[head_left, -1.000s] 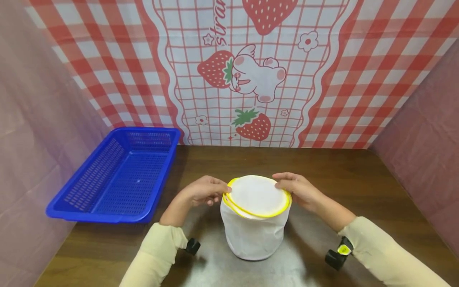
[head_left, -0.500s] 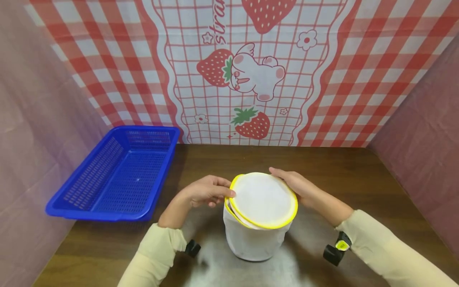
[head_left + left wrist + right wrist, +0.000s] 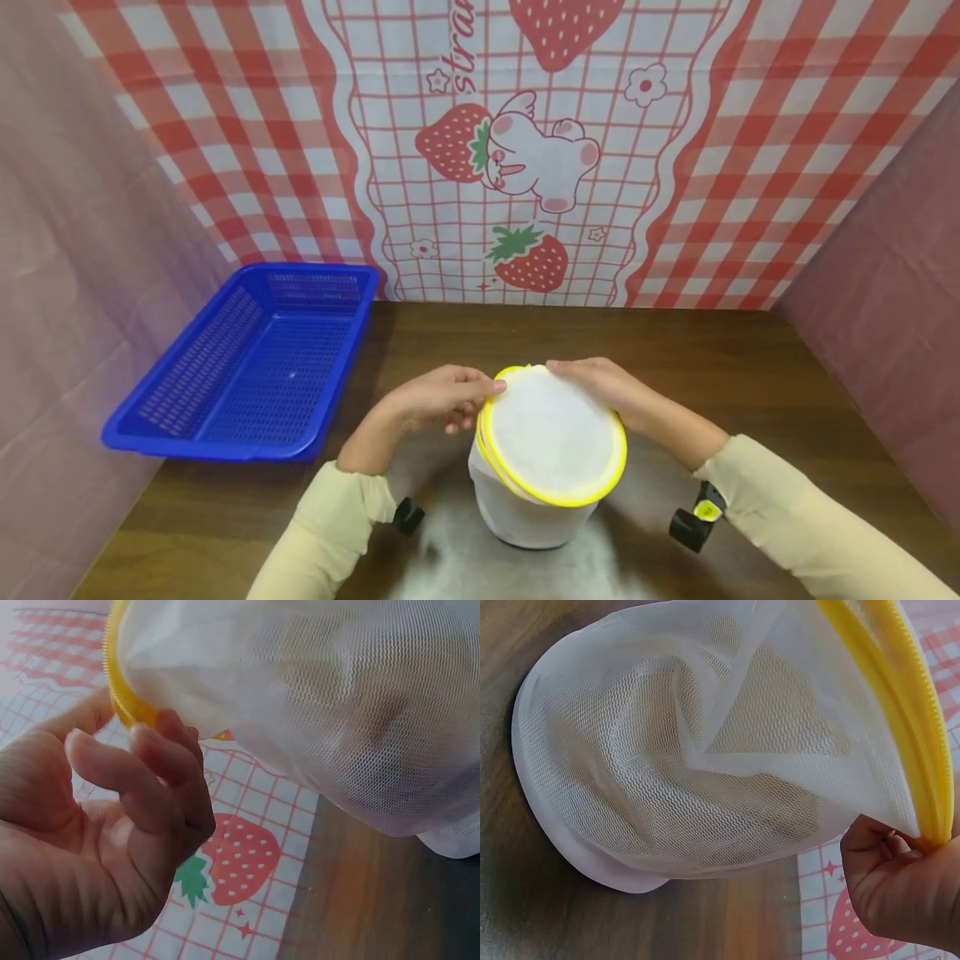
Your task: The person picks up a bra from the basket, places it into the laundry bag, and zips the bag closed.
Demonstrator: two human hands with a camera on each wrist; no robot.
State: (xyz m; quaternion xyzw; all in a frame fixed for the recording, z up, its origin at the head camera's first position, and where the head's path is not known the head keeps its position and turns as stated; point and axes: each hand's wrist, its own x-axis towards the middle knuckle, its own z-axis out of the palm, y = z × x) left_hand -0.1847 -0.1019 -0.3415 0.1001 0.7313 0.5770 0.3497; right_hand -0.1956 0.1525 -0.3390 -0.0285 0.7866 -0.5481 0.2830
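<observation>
A white mesh laundry bag (image 3: 551,442), round with a yellow zipper (image 3: 491,467) along its top rim, stands on the table. Its round white top tilts down toward me. My left hand (image 3: 442,400) pinches the far left of the rim, thumb on top; in the left wrist view its fingers curl beside the yellow zipper (image 3: 120,690). On the far right of the rim my right hand (image 3: 618,392) holds the bag, thumb over the top. The right wrist view has this hand's curled fingers (image 3: 874,851) at the zipper's end and the creased mesh side (image 3: 667,765).
A blue perforated plastic basket (image 3: 318,425) sits on the left of the brown wooden table (image 3: 720,358). Behind rises a red checked strawberry cloth (image 3: 480,250), with pinkish cloth (image 3: 892,200) on both sides. Black wrist cameras (image 3: 408,517) hang at both sleeves.
The bag's top has tipped further toward me and shifted slightly right. My right hand has moved left along the rim, its thumb now over the top. My left hand has shifted a little right.
</observation>
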